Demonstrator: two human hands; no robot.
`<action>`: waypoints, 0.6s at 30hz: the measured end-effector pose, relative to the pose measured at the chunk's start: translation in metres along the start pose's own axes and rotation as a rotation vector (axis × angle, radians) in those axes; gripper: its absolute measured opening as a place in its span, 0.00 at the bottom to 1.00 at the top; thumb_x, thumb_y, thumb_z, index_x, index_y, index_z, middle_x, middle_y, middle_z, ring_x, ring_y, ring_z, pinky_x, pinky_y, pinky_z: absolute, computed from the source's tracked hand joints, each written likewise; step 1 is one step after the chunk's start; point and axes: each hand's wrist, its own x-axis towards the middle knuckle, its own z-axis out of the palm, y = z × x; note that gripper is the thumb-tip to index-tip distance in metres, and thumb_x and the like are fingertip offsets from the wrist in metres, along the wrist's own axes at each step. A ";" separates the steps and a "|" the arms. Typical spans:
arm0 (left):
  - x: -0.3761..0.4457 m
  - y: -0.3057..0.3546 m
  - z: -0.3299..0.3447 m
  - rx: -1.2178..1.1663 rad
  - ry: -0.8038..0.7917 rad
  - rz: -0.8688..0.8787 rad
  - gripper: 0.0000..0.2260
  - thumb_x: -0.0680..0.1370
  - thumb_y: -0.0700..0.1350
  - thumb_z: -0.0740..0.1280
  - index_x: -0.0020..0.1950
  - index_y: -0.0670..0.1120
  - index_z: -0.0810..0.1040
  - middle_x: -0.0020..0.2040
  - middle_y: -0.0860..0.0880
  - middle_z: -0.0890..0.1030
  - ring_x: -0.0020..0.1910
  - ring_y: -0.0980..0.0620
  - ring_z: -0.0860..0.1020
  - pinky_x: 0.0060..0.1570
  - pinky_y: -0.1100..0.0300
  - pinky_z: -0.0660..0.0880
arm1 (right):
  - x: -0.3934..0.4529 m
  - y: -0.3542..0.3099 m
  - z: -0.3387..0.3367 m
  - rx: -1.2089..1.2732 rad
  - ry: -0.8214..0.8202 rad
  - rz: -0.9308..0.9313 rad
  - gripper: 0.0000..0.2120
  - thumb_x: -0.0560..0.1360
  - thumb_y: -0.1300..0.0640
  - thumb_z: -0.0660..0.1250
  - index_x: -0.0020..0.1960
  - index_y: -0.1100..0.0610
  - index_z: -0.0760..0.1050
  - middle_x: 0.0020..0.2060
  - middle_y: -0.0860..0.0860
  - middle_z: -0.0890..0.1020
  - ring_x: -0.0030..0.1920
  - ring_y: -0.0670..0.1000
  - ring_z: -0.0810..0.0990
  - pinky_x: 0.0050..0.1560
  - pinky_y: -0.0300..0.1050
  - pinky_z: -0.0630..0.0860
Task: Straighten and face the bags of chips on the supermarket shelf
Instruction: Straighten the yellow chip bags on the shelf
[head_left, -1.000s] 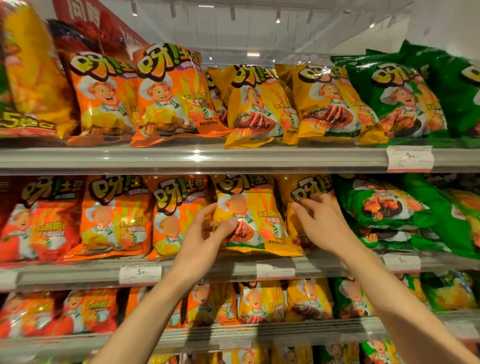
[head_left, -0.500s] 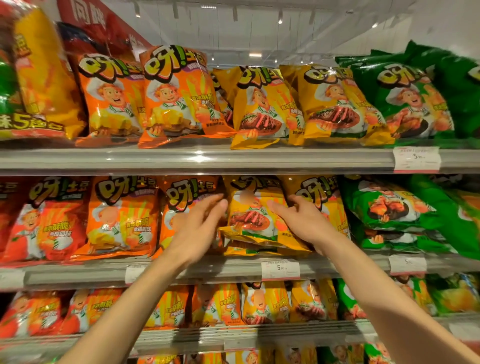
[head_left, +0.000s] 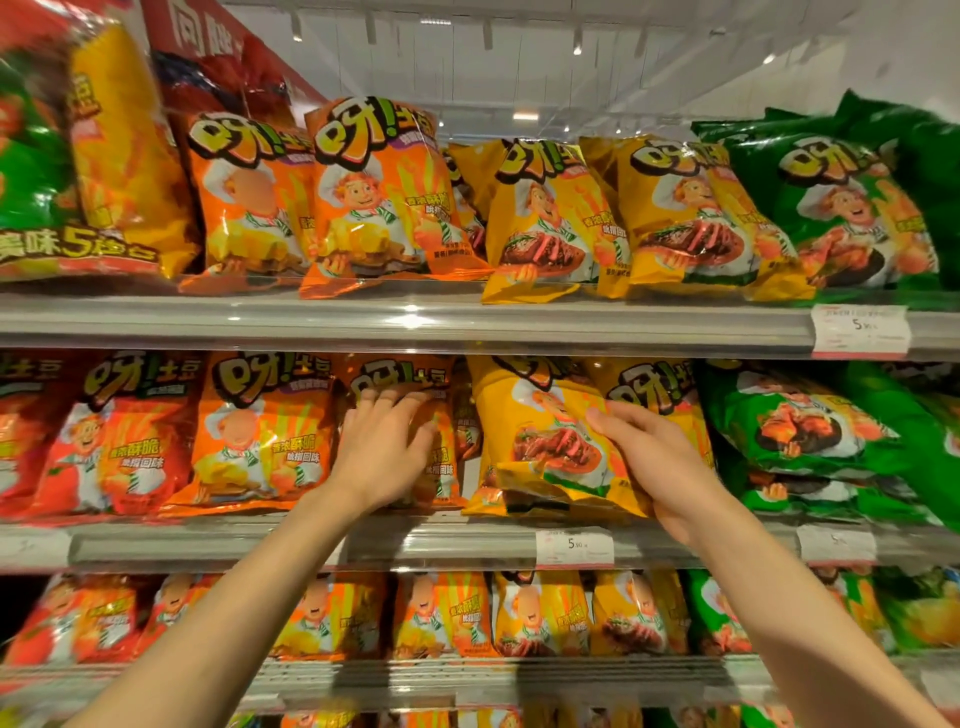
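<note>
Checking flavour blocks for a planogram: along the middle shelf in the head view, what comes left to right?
red bag → orange bag → left hand on another orange bag → tilted yellow bag → right hand → green bags

White price tags (head_left: 574, 548) on rails

Orange bag (head_left: 262, 426) reads "呀!土豆", "香浓酥脆"; price tag (head_left: 574, 546) reads "5.90"; big bag (head_left: 78, 244) shows "5".
</note>
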 end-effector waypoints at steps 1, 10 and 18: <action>0.000 0.001 -0.002 -0.101 0.029 -0.005 0.19 0.83 0.50 0.61 0.72 0.46 0.73 0.70 0.43 0.74 0.72 0.41 0.66 0.69 0.48 0.63 | -0.003 -0.001 0.004 -0.026 0.009 -0.036 0.29 0.73 0.42 0.73 0.70 0.48 0.72 0.61 0.49 0.81 0.57 0.51 0.83 0.62 0.54 0.78; -0.033 0.030 -0.029 -0.964 -0.150 -0.310 0.37 0.77 0.64 0.64 0.81 0.53 0.55 0.69 0.54 0.69 0.67 0.54 0.69 0.64 0.54 0.66 | -0.027 -0.001 0.061 -0.231 -0.014 -0.274 0.25 0.78 0.46 0.68 0.72 0.45 0.66 0.62 0.45 0.77 0.57 0.43 0.79 0.46 0.37 0.81; -0.045 0.018 -0.035 -0.884 -0.029 -0.263 0.36 0.75 0.52 0.74 0.77 0.60 0.57 0.59 0.71 0.69 0.52 0.75 0.70 0.60 0.62 0.62 | -0.027 -0.003 0.041 -0.451 -0.033 -0.307 0.24 0.81 0.43 0.60 0.75 0.47 0.64 0.65 0.44 0.75 0.63 0.41 0.74 0.57 0.33 0.71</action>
